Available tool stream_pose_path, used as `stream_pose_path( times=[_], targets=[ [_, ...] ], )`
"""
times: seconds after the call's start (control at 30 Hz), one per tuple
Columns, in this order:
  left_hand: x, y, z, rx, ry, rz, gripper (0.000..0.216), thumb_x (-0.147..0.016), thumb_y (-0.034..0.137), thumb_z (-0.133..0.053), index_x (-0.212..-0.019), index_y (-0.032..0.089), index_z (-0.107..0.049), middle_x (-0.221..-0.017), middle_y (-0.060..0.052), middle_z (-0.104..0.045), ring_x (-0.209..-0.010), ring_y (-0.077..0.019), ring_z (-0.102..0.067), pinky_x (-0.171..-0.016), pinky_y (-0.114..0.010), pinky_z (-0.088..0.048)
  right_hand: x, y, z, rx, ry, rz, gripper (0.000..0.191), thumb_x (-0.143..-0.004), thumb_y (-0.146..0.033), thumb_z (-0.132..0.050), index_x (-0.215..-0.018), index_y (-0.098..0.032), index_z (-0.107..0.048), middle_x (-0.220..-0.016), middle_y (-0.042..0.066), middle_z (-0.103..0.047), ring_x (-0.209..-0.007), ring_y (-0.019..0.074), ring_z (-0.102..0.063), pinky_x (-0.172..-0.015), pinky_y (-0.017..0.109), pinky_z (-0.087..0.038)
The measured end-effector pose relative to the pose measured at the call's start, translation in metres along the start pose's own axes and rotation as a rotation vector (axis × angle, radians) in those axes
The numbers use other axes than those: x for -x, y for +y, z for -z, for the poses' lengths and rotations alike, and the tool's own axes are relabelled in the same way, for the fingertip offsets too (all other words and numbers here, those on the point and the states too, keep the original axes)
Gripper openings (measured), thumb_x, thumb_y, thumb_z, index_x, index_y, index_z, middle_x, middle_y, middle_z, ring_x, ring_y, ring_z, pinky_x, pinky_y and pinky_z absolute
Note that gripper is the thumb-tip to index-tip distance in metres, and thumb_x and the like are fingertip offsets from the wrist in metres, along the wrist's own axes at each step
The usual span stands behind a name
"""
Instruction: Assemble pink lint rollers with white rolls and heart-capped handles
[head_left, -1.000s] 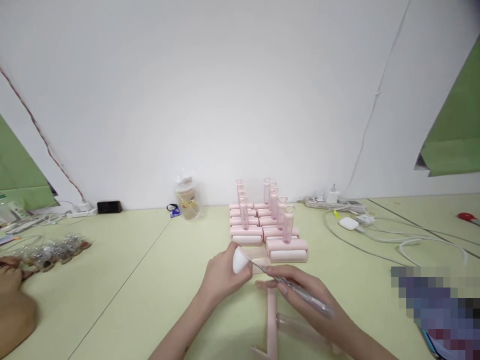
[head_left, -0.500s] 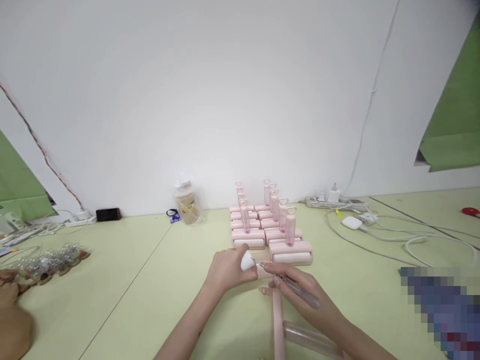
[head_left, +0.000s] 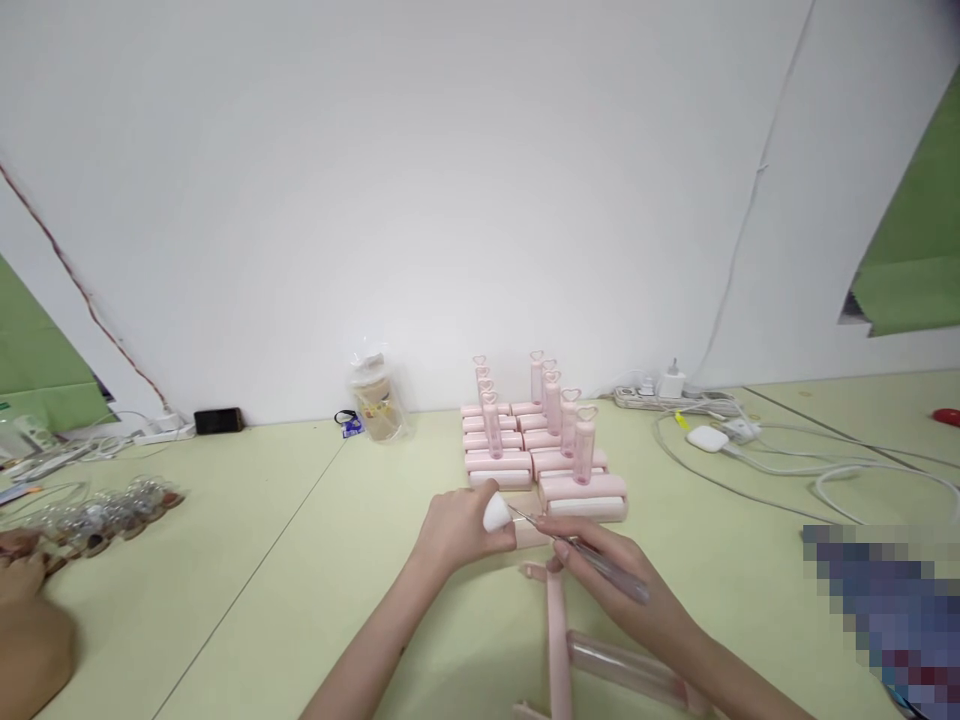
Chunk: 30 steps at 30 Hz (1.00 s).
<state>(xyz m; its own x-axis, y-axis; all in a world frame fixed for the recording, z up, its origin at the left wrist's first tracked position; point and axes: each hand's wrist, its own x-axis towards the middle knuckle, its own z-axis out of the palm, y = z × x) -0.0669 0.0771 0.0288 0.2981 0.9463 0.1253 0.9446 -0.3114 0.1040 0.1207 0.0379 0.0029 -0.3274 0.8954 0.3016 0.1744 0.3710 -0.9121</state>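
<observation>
My left hand (head_left: pixel 459 530) is closed around a white roll (head_left: pixel 496 513), whose rounded end shows beside the thumb; the rest is hidden. My right hand (head_left: pixel 619 570) grips a slim pointed tool (head_left: pixel 604 570) with a translucent handle and a thin metal tip. That tip is at or very near the white roll's end; contact is unclear. Below my hands lies a pink lint roller frame (head_left: pixel 556 640) with a clear handle (head_left: pixel 615 665), partly under my right forearm. A pale pink piece (head_left: pixel 531 532) shows just beyond my left fingers.
Several pink lint rollers (head_left: pixel 583 490) stand in two rows ahead, handles up. A bagged drink cup (head_left: pixel 380 405) and black phone (head_left: pixel 218 421) are near the wall. White cables (head_left: pixel 787 465) lie right. At left, another person's hand (head_left: pixel 30 640) is near small clear items (head_left: pixel 112 515).
The view has shifted slightly. Both hands keep their grips, and the tool's tip stays beside the white roll's end.
</observation>
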Motion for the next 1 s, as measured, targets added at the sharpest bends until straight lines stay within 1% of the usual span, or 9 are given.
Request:
stream_pose_path(
  times=[0.13,0.3,0.5,0.57,0.63,0.73,0.83,0.93,1.0],
  targets=[
    [0.000,-0.001,-0.002,-0.008,-0.006,-0.021,0.024,-0.072,0.038,-0.049,-0.091,0.025,-0.051,-0.075,-0.001,-0.067,-0.071,-0.0231,-0.063,-0.054,-0.024,-0.037,0.000,-0.001,-0.001,-0.022,-0.018,-0.010,0.032,-0.085,-0.042,-0.045,-0.101,-0.020,-0.061,-0.098,0.006,-0.066,-0.078,0.0175,-0.066,-0.078,0.033,-0.055],
    [-0.001,-0.003,-0.004,-0.028,-0.022,-0.014,0.025,-0.072,0.038,-0.048,-0.091,0.023,-0.051,-0.076,-0.004,-0.067,-0.072,-0.0249,-0.064,-0.057,-0.025,-0.039,-0.001,0.004,-0.004,-0.088,-0.030,-0.001,0.030,-0.086,-0.039,-0.045,-0.102,-0.019,-0.061,-0.099,0.005,-0.065,-0.077,0.0160,-0.064,-0.078,0.033,-0.055],
    [0.000,-0.008,-0.003,-0.047,-0.043,0.019,0.030,-0.070,0.036,-0.046,-0.095,0.019,-0.051,-0.075,-0.008,-0.067,-0.069,-0.0277,-0.064,-0.057,-0.029,-0.041,-0.007,0.011,0.002,0.086,0.016,-0.002,0.027,-0.086,-0.035,-0.046,-0.097,-0.019,-0.064,-0.091,0.005,-0.067,-0.085,0.0213,-0.063,-0.078,0.035,-0.050],
    [0.002,-0.010,-0.001,-0.039,-0.051,0.030,0.031,-0.069,0.038,-0.047,-0.093,0.019,-0.052,-0.074,-0.008,-0.067,-0.067,-0.0274,-0.064,-0.055,-0.029,-0.040,-0.010,0.013,0.006,0.068,0.032,-0.059,0.025,-0.085,-0.036,-0.047,-0.095,-0.019,-0.063,-0.091,0.005,-0.068,-0.077,0.0203,-0.065,-0.073,0.034,-0.051],
    [0.003,-0.013,0.003,-0.018,-0.055,0.039,0.030,-0.069,0.040,-0.047,-0.091,0.019,-0.052,-0.072,-0.008,-0.067,-0.066,-0.0273,-0.063,-0.054,-0.028,-0.039,-0.013,0.013,0.010,-0.010,0.079,-0.118,0.022,-0.083,-0.037,-0.049,-0.092,-0.019,-0.059,-0.088,0.004,-0.068,-0.064,0.0174,-0.065,-0.067,0.032,-0.050],
    [0.004,-0.018,0.009,0.045,-0.056,0.047,0.027,-0.069,0.041,-0.047,-0.087,0.021,-0.052,-0.069,-0.006,-0.066,-0.065,-0.0267,-0.062,-0.054,-0.028,-0.039,-0.016,0.012,0.015,-0.078,0.190,-0.119,0.018,-0.080,-0.038,-0.053,-0.083,-0.021,-0.053,-0.070,0.000,-0.066,-0.054,0.0154,-0.063,-0.061,0.030,-0.048],
    [0.004,-0.020,0.014,0.150,-0.027,0.044,0.027,-0.069,0.038,-0.049,-0.090,0.022,-0.050,-0.068,-0.003,-0.064,-0.063,-0.0245,-0.060,-0.055,-0.027,-0.038,-0.021,0.006,0.019,-0.100,0.260,-0.073,0.021,-0.077,-0.041,-0.057,-0.079,-0.022,-0.050,-0.055,-0.004,-0.060,-0.053,0.0163,-0.062,-0.060,0.029,-0.047],
    [0.000,-0.013,0.017,0.309,0.026,-0.008,0.026,-0.075,0.034,-0.045,-0.098,0.024,-0.044,-0.080,0.000,-0.062,-0.067,-0.0190,-0.059,-0.056,-0.024,-0.040,-0.032,-0.006,0.022,-0.142,0.284,-0.074,0.026,-0.075,-0.044,-0.060,-0.073,-0.021,-0.049,-0.059,-0.001,-0.065,-0.051,0.0158,-0.063,-0.057,0.028,-0.048],
    [-0.005,-0.006,0.016,0.416,0.061,-0.063,0.024,-0.077,0.030,-0.043,-0.100,0.024,-0.041,-0.087,0.001,-0.060,-0.071,-0.0155,-0.057,-0.060,-0.022,-0.041,-0.043,-0.013,0.022,-0.137,0.316,-0.057,0.030,-0.075,-0.047,-0.059,-0.066,-0.020,-0.048,-0.060,0.000,-0.065,-0.046,0.0132,-0.060,-0.053,0.026,-0.047]
  ],
)
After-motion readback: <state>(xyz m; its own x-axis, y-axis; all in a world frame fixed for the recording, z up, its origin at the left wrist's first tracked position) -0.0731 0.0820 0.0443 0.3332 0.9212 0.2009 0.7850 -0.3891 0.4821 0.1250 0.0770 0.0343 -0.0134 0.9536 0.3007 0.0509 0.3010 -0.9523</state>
